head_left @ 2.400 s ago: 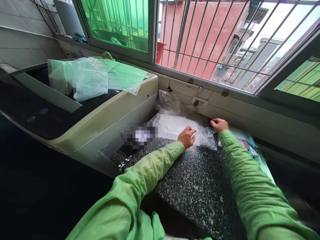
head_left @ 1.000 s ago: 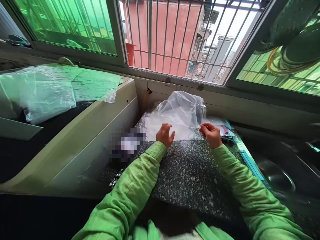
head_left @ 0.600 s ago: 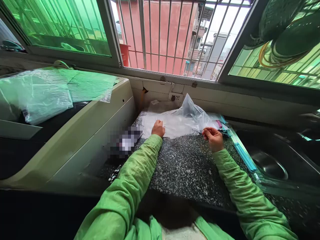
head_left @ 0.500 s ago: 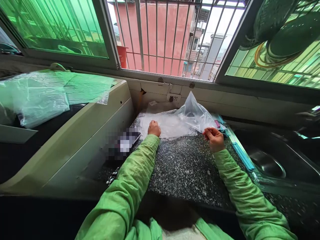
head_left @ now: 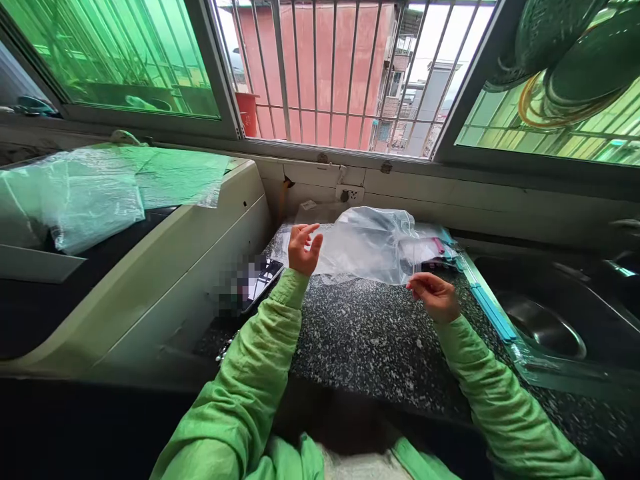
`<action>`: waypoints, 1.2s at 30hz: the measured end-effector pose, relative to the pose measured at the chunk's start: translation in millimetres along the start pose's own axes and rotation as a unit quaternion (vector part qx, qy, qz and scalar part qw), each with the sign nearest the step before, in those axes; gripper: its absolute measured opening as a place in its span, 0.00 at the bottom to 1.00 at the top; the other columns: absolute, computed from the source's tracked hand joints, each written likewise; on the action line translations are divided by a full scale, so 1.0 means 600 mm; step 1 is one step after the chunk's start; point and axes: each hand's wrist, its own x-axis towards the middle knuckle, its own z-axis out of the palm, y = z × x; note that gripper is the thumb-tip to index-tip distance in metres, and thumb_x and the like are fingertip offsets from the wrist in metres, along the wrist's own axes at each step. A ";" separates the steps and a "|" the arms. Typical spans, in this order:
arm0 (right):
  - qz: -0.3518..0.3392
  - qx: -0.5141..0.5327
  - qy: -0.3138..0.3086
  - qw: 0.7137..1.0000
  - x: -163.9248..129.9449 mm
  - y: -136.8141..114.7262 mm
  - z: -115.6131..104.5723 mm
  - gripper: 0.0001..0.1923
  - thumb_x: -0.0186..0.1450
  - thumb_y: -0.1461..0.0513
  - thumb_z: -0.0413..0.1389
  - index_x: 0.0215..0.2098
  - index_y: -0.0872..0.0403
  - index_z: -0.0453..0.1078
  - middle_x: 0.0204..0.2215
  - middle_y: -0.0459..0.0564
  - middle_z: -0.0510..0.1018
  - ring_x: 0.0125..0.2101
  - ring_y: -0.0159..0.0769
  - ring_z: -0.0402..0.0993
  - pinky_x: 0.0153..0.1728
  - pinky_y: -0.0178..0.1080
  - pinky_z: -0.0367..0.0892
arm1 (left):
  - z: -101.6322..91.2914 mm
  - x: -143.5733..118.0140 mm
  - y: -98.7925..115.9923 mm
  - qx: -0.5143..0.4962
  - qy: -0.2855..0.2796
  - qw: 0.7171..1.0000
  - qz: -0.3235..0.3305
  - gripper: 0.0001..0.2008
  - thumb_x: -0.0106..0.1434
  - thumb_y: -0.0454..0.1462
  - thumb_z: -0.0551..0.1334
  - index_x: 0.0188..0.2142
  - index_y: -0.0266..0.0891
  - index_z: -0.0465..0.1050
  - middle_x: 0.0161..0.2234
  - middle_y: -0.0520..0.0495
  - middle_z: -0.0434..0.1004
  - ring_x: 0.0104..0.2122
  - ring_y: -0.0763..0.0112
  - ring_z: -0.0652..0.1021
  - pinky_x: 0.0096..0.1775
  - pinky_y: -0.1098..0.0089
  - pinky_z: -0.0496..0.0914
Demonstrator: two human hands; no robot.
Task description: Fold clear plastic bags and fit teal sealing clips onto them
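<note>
A clear plastic bag hangs just above the speckled black counter, under the barred window. My right hand pinches its near right corner and holds it up. My left hand is raised at the bag's left edge with fingers spread, holding nothing. More flat plastic lies on the counter behind the bag. Both arms wear green sleeves.
A phone lies on the counter left of my left hand. A cream washing machine stands to the left, with plastic bags on its lid. A steel sink is on the right. Coloured packets lie behind the bag.
My left hand lifted off the plastic on the counter and opened. My right hand drew the bag's corner toward me, and the bag now billows lower and wider.
</note>
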 end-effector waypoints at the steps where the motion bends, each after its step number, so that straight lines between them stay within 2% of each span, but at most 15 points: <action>1: -0.003 -0.006 -0.010 1.000 -0.003 0.001 0.000 0.09 0.50 0.55 0.59 0.26 0.52 0.69 0.17 0.43 0.74 0.12 0.25 0.62 0.13 0.32 0.60 | -0.006 -0.004 0.010 -0.024 0.007 0.999 0.022 0.21 0.60 0.49 0.48 0.41 0.37 0.67 0.34 0.46 0.64 0.29 0.76 0.67 0.30 0.73 0.66; 5: -0.013 -0.024 -0.037 0.999 -0.012 0.014 0.004 0.09 0.51 0.55 0.58 0.27 0.51 0.70 0.17 0.44 0.74 0.12 0.25 0.62 0.13 0.32 0.61 | -0.027 -0.029 0.043 -0.038 0.014 0.994 0.097 0.28 0.58 0.55 0.43 0.45 0.38 0.64 0.37 0.44 0.64 0.36 0.72 0.68 0.35 0.70 0.67; 11: -0.017 -0.033 -0.050 0.998 -0.012 0.035 0.013 0.08 0.51 0.56 0.58 0.28 0.51 0.70 0.19 0.45 0.76 0.13 0.27 0.63 0.15 0.33 0.62 | -0.034 -0.060 0.054 -0.034 0.013 0.989 0.146 0.30 0.54 0.57 0.49 0.46 0.37 0.62 0.38 0.44 0.65 0.35 0.71 0.69 0.34 0.69 0.68; 15: -0.003 -0.045 -0.062 0.997 -0.013 0.044 0.017 0.08 0.51 0.56 0.58 0.27 0.51 0.70 0.19 0.46 0.76 0.13 0.26 0.63 0.15 0.33 0.63 | -0.032 -0.067 0.050 -0.020 0.014 0.992 0.125 0.23 0.56 0.52 0.52 0.44 0.37 0.62 0.37 0.44 0.66 0.36 0.71 0.70 0.33 0.69 0.70; 19: 0.019 -0.060 -0.091 0.994 -0.012 0.059 0.020 0.10 0.50 0.54 0.58 0.26 0.52 0.70 0.19 0.46 0.77 0.11 0.27 0.62 0.12 0.33 0.61 | -0.028 -0.069 0.050 -0.028 0.039 0.989 0.144 0.14 0.58 0.43 0.55 0.40 0.37 0.64 0.34 0.45 0.68 0.35 0.73 0.70 0.32 0.71 0.70; 21: 0.021 -0.074 -0.071 0.994 -0.008 0.067 0.024 0.11 0.51 0.54 0.57 0.26 0.53 0.70 0.19 0.46 0.76 0.11 0.27 0.64 0.13 0.33 0.62 | -0.023 -0.068 0.048 -0.025 0.042 0.988 0.148 0.11 0.57 0.40 0.55 0.38 0.37 0.65 0.33 0.46 0.68 0.34 0.74 0.71 0.31 0.72 0.70; 26: -0.013 -0.159 -0.006 0.987 0.007 0.077 0.034 0.09 0.52 0.56 0.56 0.27 0.54 0.71 0.14 0.44 0.72 0.15 0.31 0.69 0.19 0.33 0.65 | -0.012 -0.068 0.036 -0.027 0.031 0.987 0.155 0.10 0.56 0.40 0.57 0.36 0.36 0.66 0.31 0.46 0.70 0.32 0.74 0.71 0.30 0.73 0.70; 32: -0.049 -0.188 -0.026 0.981 0.006 0.078 0.036 0.08 0.55 0.57 0.54 0.27 0.53 0.71 0.14 0.44 0.72 0.15 0.31 0.69 0.19 0.34 0.66 | -0.014 -0.061 0.029 -0.022 0.037 0.987 0.153 0.09 0.56 0.38 0.57 0.36 0.36 0.67 0.31 0.46 0.70 0.29 0.76 0.71 0.28 0.75 0.68; 36: -0.071 -0.180 -0.048 0.980 -0.010 0.061 0.034 0.07 0.55 0.58 0.54 0.27 0.53 0.70 0.15 0.44 0.72 0.15 0.30 0.69 0.19 0.33 0.65 | -0.035 -0.064 0.047 -0.027 0.056 0.984 0.170 0.05 0.56 0.35 0.57 0.33 0.36 0.68 0.28 0.48 0.69 0.28 0.77 0.71 0.27 0.77 0.67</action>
